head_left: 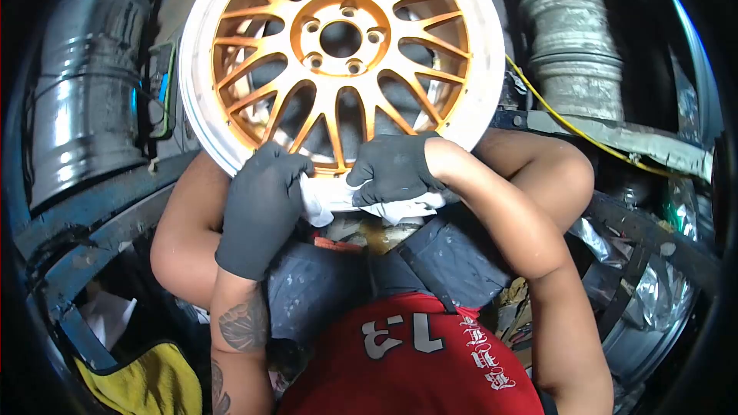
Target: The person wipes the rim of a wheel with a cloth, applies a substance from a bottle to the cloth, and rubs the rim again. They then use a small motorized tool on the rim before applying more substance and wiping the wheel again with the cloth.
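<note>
A wheel rim (334,68) with gold mesh spokes and a polished silver lip faces up in front of me, its near edge above my lap. My left hand (265,204), in a black glove, is closed at the near left of the lip, with the thumb and fingers pinching a white cloth (317,204). My right hand (394,169), also black-gloved, presses the other end of that cloth at the near right of the lip, fingers curled. Part of the cloth hangs below both hands. The right fingertips are partly hidden.
Shiny metal cylinders (92,69) stand at the left, and dull silver ones (569,38) at the right. A yellow cable (592,138) runs past the right side. Blue metal frame bars (100,200) flank my legs. A yellow cloth (150,380) lies at lower left.
</note>
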Motion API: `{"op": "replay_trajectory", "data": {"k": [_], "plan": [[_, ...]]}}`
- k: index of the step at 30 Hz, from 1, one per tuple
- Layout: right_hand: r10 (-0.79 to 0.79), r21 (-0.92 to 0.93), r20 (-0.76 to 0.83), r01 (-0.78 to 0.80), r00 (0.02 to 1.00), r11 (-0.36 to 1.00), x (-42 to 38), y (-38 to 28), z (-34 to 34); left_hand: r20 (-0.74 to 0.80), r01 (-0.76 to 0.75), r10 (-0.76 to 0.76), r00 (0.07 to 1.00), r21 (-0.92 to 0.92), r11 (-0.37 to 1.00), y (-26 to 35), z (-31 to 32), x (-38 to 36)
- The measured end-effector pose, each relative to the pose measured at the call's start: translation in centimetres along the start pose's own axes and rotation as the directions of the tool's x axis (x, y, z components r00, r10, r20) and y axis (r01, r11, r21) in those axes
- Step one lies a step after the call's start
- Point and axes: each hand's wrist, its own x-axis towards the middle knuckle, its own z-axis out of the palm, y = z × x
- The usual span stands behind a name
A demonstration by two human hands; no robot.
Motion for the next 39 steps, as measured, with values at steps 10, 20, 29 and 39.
{"op": "replay_trajectory", "data": {"k": [10,20,29,39], "plan": [[-0.043,-0.058,-0.022,0.042,0.999,0.997,-3.2,1.2,-1.0,0.042,-0.031,0.042,0.998,-0.231,0.973,0.1,-1.0,1.0],[0.277,0.112,-0.791,-0.315,0.546,0.943,-12.8,3.0,-3.2,0.095,-0.375,0.457,0.884,-0.439,0.817,2.5,9.0,0.8],[0.352,0.166,-0.726,-0.345,0.592,0.924,-14.0,2.9,-2.8,0.063,-0.249,0.247,0.967,0.021,0.968,-7.2,-6.8,5.3],[0.524,0.772,-0.592,0.244,0.613,0.587,-9.4,1.7,1.5,-0.022,0.072,-0.071,0.997,0.535,0.842,-5.7,-1.3,9.5]]}}
